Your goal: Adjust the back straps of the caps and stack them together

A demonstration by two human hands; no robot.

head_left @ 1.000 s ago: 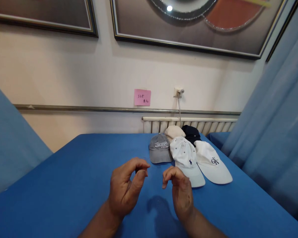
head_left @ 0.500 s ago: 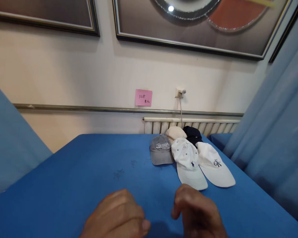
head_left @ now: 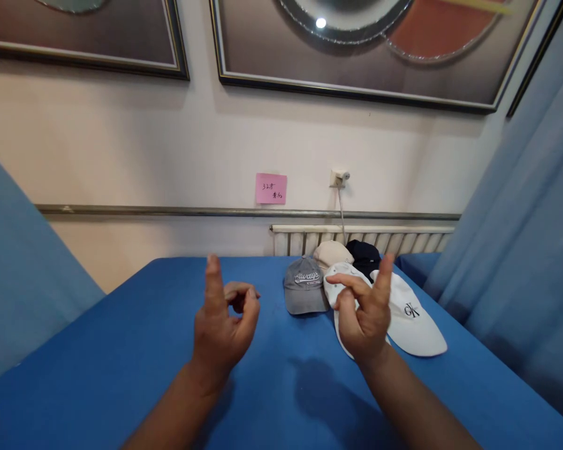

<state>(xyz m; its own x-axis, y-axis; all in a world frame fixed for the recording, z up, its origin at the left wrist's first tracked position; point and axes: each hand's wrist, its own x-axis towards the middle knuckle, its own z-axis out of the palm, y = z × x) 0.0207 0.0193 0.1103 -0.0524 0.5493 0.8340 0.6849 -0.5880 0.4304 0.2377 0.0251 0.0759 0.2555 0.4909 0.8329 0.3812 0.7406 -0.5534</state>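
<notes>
Both my hands are raised over the blue table (head_left: 122,350) and hold nothing. My left hand (head_left: 220,325) has one finger pointing straight up, while its thumb and other fingers curl into a small ring. My right hand (head_left: 363,312) also has one finger pointing up, its thumb stretched left and the other fingers bent. It hovers in front of a white cap (head_left: 344,278) without touching it. Beside it lie a white cap with a black logo (head_left: 410,315) and a grey cap (head_left: 303,287).
A beige cap (head_left: 331,251) and a dark cap (head_left: 366,253) lie behind the others near the table's far edge. Behind the table are a radiator (head_left: 403,237), a wall rail and a pink note (head_left: 271,188). Blue curtains hang at left and right.
Both hands have risen from low near the table's front edge. Each was loosely curled and now has one finger pointing up. The caps have not moved.
</notes>
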